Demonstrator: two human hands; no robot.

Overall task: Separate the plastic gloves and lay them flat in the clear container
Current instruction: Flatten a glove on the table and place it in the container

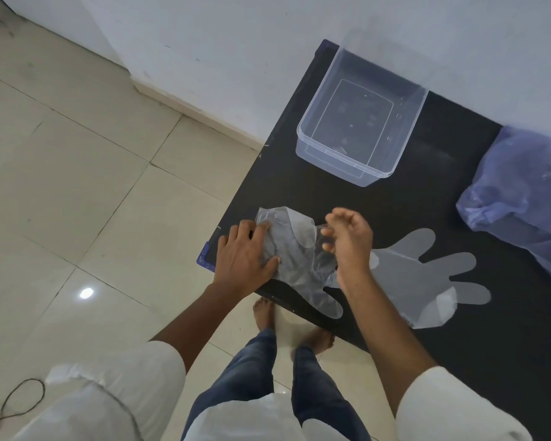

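White sleeves (134, 370) fill the bottom of the view, with jeans (252, 370) and bare feet (263, 315) on the tiled floor (77, 173) just off the near edge of the black table (427, 198).

Taking that table as the landmark: at its near left corner lies a crumpled bunch of plastic gloves (295, 249), partly overhanging the near edge. The left hand (247, 256) lies flat on the bunch's left side, fingers spread and pressing it down. The right hand (349, 240) is raised over the bunch's right side with fingers curled; it is blurred, and it seems to pinch a thin layer of film, though the grip itself cannot be made out clearly.

Further right along the table's near part, a single glove (427, 278) lies flat and apart from the bunch, fingers pointing right, its cuff end just beside the right wrist.

Toward the table's far left corner, against the white wall (236, 43), stands the clear container (361, 122), open at the top; its base looks bare, though the clear plastic makes that hard to tell. Open table lies between it and the hands. At the table's far right edge sits a bluish plastic bag (519, 198), heaped and wrinkled, well apart from the container.

A dark cable (19, 402) loops on the floor at lower left.
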